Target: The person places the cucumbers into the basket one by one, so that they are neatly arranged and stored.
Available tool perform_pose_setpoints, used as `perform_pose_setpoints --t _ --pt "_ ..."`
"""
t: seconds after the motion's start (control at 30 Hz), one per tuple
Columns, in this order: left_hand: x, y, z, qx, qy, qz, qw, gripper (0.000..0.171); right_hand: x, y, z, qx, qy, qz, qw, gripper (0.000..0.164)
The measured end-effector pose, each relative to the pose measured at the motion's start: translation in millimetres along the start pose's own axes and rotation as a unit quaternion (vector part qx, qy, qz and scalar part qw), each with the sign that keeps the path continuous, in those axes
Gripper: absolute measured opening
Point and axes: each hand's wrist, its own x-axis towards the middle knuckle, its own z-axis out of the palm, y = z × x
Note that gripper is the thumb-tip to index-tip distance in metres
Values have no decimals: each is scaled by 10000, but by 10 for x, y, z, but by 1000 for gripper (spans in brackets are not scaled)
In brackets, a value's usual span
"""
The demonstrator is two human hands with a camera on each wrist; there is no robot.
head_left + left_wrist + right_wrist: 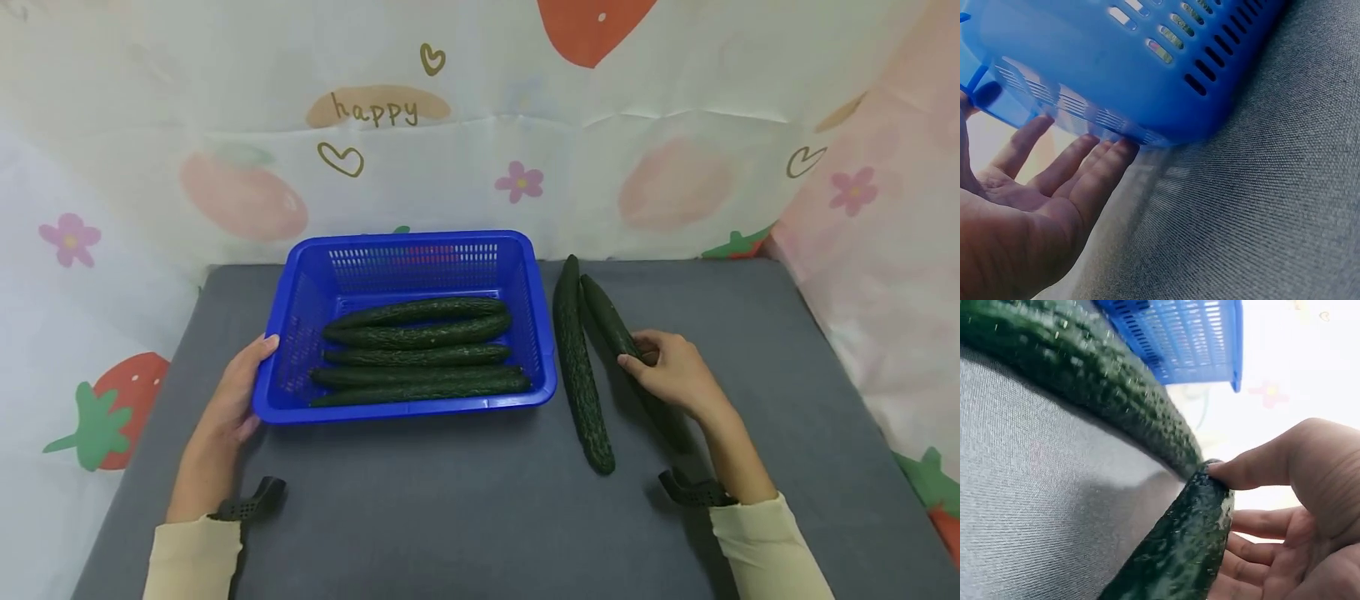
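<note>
My left hand [236, 390] holds the left side of a blue plastic basket [405, 408], with its thumb at the rim and its fingertips against the slotted outer wall in the left wrist view. Several dark green cucumbers [420, 336] lie crosswise inside the basket. To the right, my right hand [672, 372] pinches a cucumber [609, 315] between thumb and fingers, its near end slanting toward me. Another cucumber [583, 383] rests on the table between the basket and the held one, and in the right wrist view this bumpy cucumber [1097, 372] passes behind the held cucumber [1179, 537].
A grey cloth covers the table [465, 517]. Behind it hangs a pale curtain [480, 200] printed with fruit, flowers and hearts, which also closes in both sides. Each wrist wears a black strap mount, such as the left mount [255, 498].
</note>
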Motion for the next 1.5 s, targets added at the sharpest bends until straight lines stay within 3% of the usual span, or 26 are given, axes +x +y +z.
perform_pose_setpoints --t 0.47,0.67,0.87,1.13,1.3,1.5 --pt "42 103 6 84 93 28 9999 26 -35 -349 -231 56 260 -728 9970 55" --pt "43 128 4 -101 45 58 9999 26 -26 -519 -302 14 305 -1129 9931 50" --pt "34 154 -10 75 21 97 9999 28 84 -711 -375 -110 202 -1578 9872 44" --pt "80 187 -6 376 159 -53 9992 42 266 -1033 -450 -596 -37 -2048 9770 45" --pt "88 212 -26 86 142 3 9999 28 423 -1281 -425 -648 -179 -2358 9695 44" --pt "39 220 -67 -173 42 177 9997 29 639 -1605 -379 -823 -530 -2734 9569 44"
